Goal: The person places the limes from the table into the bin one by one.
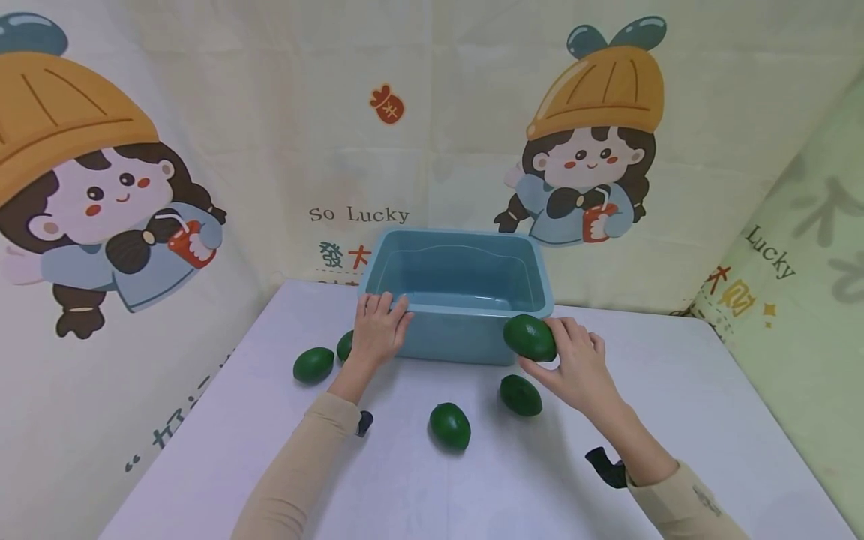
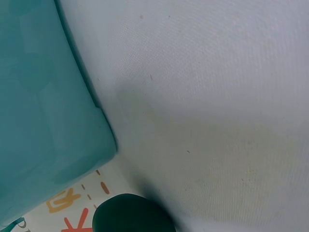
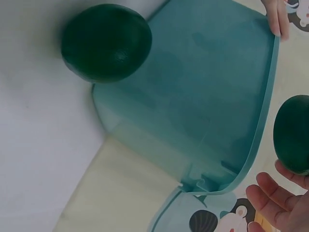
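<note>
A blue plastic storage bin (image 1: 445, 330) stands at the back of the table. My left hand (image 1: 379, 330) grips its front rim near the left corner, fingers hooked over the edge. My right hand (image 1: 574, 367) holds a glossy dark green lime (image 1: 529, 337) between thumb and fingers, level with the bin's front right corner. In the right wrist view this lime (image 3: 293, 135) sits at the fingertips, outside the rim. Another lime (image 1: 520, 395) lies below the right hand, and one (image 1: 450, 427) lies front centre. Left of the bin is a lime (image 1: 313, 365) beside a partly hidden one (image 1: 345, 346).
A white cloth covers the table (image 1: 418, 495). Behind the bin hangs a cream curtain (image 1: 466, 150) printed with cartoon figures and lettering, and it continues along both sides. Black pieces of the wrist gear (image 1: 607, 469) show at the sleeves.
</note>
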The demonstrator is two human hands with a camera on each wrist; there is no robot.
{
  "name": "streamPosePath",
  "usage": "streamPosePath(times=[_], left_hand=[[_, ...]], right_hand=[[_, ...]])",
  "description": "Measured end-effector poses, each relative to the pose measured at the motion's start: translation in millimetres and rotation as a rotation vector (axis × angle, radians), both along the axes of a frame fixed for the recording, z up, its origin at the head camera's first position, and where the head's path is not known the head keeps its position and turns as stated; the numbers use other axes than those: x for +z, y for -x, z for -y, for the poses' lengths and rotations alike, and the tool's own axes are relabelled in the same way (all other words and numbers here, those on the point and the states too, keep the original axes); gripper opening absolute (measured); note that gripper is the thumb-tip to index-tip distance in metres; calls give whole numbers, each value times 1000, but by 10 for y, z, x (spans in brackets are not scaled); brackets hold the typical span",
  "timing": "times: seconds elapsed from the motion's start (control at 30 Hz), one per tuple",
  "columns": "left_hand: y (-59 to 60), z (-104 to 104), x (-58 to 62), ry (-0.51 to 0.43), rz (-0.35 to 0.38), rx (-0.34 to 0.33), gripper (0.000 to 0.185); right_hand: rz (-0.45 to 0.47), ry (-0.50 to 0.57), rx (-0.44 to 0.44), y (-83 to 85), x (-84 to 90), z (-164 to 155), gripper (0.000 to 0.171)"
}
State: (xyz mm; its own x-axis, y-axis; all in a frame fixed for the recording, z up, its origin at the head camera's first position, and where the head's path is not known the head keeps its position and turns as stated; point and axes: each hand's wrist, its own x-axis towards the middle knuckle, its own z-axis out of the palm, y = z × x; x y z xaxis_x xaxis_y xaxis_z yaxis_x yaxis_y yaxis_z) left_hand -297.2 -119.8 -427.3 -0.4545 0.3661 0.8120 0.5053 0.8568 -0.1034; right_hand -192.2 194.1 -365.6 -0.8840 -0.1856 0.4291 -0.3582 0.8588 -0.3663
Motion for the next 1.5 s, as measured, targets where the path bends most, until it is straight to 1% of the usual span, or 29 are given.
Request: streamPosePath(times=[0.27,0.4,0.7,0.87,1.1,1.37,1.5], left_hand=[[-12,-3,7,-11,18,-15,42],[-17,-6,17,-16,14,-21,42],[-6,-6,9,-23,-9,-28,41],[-9,-4,19,-20,9,-26,41],[-10,-2,27,-17,44,-20,42],[7,-3,15,-32,44,-20,43],[6,3,20,-32,66,-23,43]], right_hand=[[-21,13,-6,84,69,3,57],[-22,16,-9,126,107,11,56],[17,-7,-23,254,189,43,57],[20,-13,-31,334,230,51,60],[47,-37,-57,462,268,62,65],[70,-43,-65,612,279,86,67],[89,-47,-68,679,295,109,69]])
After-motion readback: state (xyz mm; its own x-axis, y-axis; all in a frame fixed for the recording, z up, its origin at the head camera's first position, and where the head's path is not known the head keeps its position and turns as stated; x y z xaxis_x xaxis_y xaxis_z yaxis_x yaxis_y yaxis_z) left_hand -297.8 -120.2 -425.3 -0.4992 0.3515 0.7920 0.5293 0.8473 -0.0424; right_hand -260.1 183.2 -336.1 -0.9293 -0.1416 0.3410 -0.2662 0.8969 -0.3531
